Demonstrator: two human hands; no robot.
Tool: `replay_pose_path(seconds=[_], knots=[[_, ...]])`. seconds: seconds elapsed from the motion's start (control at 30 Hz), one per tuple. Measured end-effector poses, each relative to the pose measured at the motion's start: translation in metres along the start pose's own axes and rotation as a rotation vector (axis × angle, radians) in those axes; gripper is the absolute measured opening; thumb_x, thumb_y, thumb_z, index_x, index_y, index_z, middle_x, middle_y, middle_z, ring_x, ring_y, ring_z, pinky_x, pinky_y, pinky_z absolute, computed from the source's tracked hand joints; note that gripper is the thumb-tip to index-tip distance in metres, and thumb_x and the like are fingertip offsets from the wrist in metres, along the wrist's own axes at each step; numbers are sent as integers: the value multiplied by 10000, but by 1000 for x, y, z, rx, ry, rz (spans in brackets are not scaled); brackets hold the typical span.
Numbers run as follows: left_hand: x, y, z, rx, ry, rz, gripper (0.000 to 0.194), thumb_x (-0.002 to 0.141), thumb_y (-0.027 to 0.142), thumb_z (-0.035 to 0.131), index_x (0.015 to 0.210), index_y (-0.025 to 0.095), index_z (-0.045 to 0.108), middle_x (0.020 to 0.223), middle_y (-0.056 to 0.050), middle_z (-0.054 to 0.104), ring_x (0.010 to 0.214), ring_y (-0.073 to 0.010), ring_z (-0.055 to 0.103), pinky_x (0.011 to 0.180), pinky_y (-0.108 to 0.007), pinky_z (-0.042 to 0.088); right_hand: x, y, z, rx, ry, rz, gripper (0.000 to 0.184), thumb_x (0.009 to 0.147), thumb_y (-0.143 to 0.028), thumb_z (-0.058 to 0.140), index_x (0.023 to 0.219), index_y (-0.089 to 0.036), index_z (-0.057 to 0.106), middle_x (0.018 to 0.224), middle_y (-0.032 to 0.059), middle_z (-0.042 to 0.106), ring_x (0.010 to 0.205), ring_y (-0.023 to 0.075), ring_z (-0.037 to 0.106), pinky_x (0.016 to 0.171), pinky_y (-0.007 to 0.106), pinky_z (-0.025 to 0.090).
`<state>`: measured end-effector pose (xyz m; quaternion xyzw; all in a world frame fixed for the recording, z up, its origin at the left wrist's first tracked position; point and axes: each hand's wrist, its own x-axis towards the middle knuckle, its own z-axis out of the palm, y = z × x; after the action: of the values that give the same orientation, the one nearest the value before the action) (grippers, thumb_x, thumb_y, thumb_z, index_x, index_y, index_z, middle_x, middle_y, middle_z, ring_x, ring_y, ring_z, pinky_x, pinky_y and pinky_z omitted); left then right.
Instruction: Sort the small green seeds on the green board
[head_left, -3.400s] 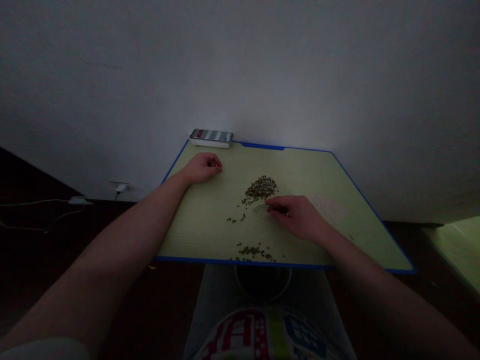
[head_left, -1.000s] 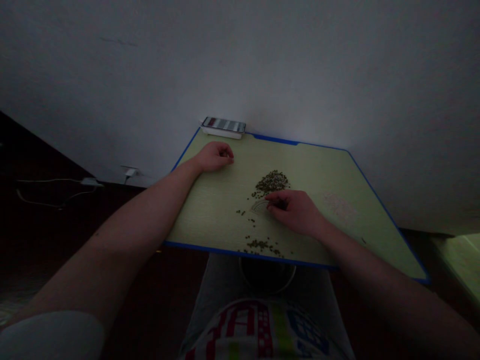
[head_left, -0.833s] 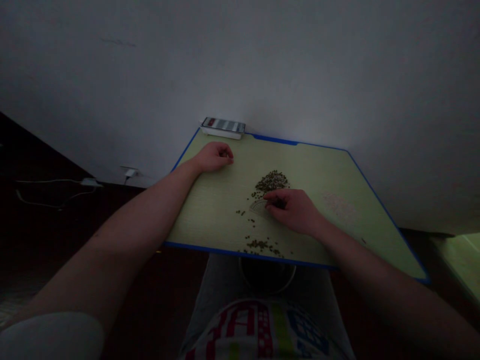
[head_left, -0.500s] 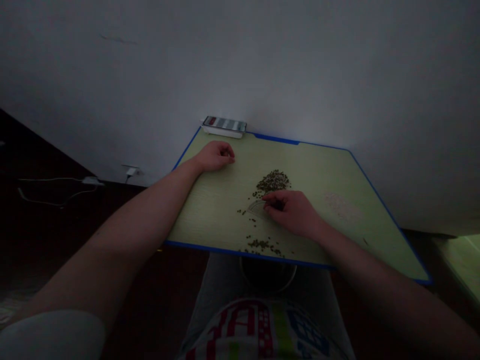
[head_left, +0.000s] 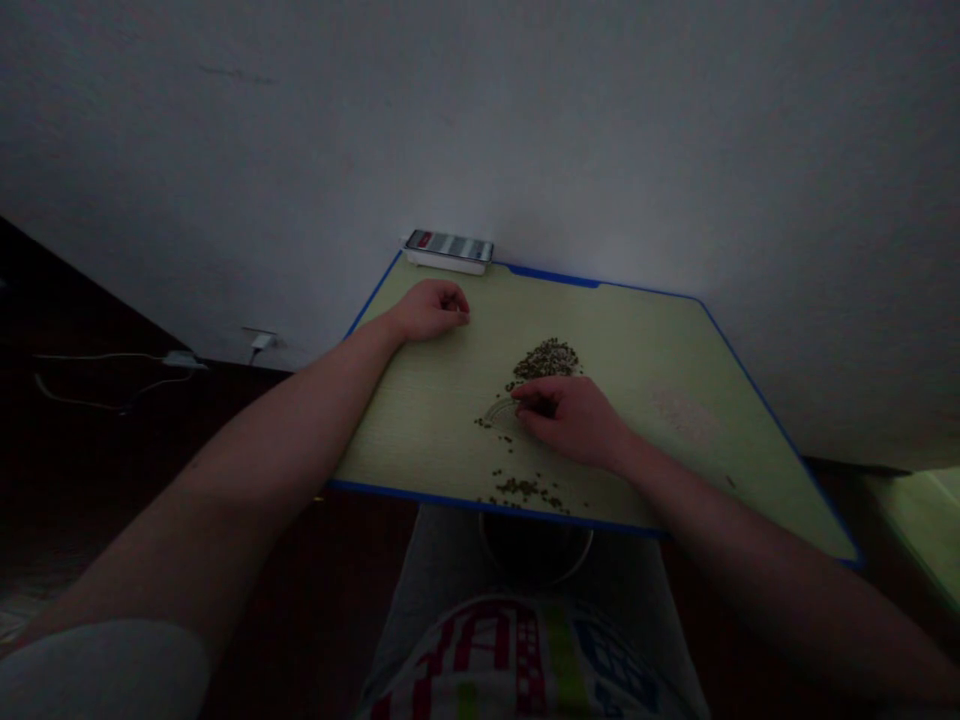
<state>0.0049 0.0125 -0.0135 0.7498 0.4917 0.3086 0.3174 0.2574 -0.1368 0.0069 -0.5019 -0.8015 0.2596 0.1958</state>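
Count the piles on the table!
3: a speckled pile beyond the right hand, a dark pile at the table's near edge, a pale pile on the right. The hand may hide more.

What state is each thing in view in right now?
Right hand, fingers closed on the clear curved piece
Clear curved piece, held at one end
Left hand, fingers curled, grip contents unclear
Far dark beans, heaped
Near dark beans, scattered
Pale grains, spread thin
Phone, face up, screen lit
Plug, in the wall socket
Bowl, contents too dark to tell
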Motion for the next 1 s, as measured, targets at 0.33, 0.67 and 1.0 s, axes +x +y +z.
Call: replay_pose_path(seconds=[0.33,0.67,1.0], knots=[[0,-1,0,16,0,-10,126,673,234,706,745,140,661,571,43,500,544,-87,426,555,-251,316,17,-5,3,-12,-30,-50,275,823,-157,632,1057,-207,767,909,38,783,788,181,709,757,307,531],[1,-2,0,30,3,13,165,667,276,694,759,143,663,573,33,501,555,-97,433,552,-256,320,31,-28,2,-96,-226,-196,328,807,-52,577,1045,-187,758,838,35,751,725,157,646,725,271,466],[2,-6,0,56,4,51,185,666,302,689,761,144,670,595,30,512,572,-97,438,557,-250,322,8,-24,-6,-64,-317,-188,307,802,-36,589,1030,-165,751,844,33,742,747,152,644,723,256,458]])
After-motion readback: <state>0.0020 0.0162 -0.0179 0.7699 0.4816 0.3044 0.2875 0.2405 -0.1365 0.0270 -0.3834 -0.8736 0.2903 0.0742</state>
